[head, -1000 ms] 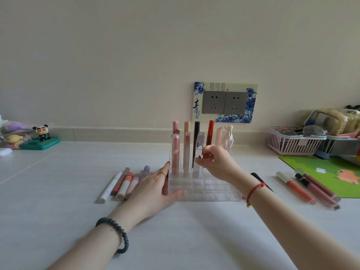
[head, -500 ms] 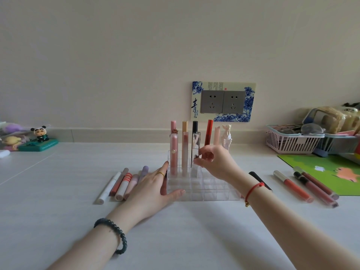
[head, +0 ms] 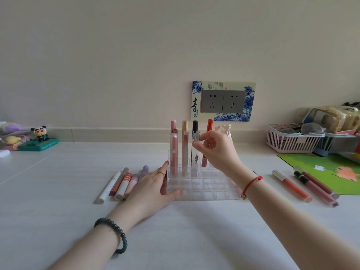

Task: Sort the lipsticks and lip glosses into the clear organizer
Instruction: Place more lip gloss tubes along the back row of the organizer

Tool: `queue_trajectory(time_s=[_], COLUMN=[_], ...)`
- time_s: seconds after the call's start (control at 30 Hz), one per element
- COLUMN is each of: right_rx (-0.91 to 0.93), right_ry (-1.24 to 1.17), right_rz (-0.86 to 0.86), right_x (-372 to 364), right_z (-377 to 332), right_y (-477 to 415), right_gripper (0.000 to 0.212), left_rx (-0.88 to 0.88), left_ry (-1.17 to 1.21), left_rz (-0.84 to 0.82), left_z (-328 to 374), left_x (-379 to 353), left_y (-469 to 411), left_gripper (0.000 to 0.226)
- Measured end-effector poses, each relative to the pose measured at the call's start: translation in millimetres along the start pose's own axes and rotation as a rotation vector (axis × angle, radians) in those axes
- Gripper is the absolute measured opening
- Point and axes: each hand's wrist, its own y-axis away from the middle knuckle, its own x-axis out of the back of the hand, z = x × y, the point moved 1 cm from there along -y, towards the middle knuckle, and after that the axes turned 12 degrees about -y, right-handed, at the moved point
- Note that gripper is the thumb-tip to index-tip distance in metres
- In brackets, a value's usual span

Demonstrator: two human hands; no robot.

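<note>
Clear acrylic grid organizer, mid-surface: left hand's straight fingers brace its side; right hand's fingers pinch a silver-capped tube. Blue-white socket plate reads "青".

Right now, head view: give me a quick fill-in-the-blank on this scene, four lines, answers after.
1. The tube that the right hand pinches has a ____ cap.
2. The left hand rests against the ____ side of the clear organizer.
3. The string bracelet on the right wrist is ____.
4. The organizer's front-row compartments are ____.

Missing words: silver; left; red; empty.
</note>
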Motion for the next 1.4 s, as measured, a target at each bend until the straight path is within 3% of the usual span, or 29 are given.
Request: queue_trajectory(time_s=[0.53,0.77,0.9,1.07,1.4], right_rx=[-0.014,0.001,-0.107,-0.409,-0.559], right_ry=[0.048,0.150,0.379,0.582,0.750], right_rz=[-0.024,0.141,0.293,0.101,0.045], right_x=[11,87,142,166,159], right_z=[0,7,39,82,91], right_y=[5,11,29,51,57], right_gripper=[0.024,0.015,0.013,0.031,0.027], left_rx=[0.006,0.023,0.037,0.030,0.036], left_ry=[-0.028,0.004,-0.033,-0.031,-0.038], left_rz=[-0.019,-0.032,-0.031,-0.021,-0.028], left_z=[0,0,1,2,4], left_x=[1,3,5,5,7], left_y=[1,1,4,4,6], left_gripper=[0.104,0.102,0.110,0.109,0.105])
